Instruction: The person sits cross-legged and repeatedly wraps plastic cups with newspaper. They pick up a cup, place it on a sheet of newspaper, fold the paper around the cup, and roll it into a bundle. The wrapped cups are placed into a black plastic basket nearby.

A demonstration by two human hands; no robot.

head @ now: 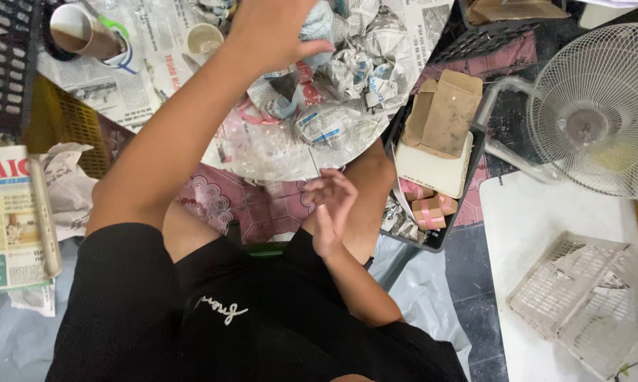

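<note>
Left hand reaching over round table, fingers closing on crumpled newspaper wad at far edge. Right hand hovering open, empty, above lap. Wrapping step seemingly underway; next calling for firm grip on wad. Dark crate holding cardboard boxes, taped bundles.

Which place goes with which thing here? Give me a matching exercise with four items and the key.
Things:
1. left hand
2. right hand
3. white fan
4. brown cardboard box

Places:
A. far right, beside the white table
B. raised over the newspaper-wrapped bundles
C. in the dark crate right of the round tray
D. open and empty, over the knee

Pairs: 1-B, 2-D, 3-A, 4-C
</note>
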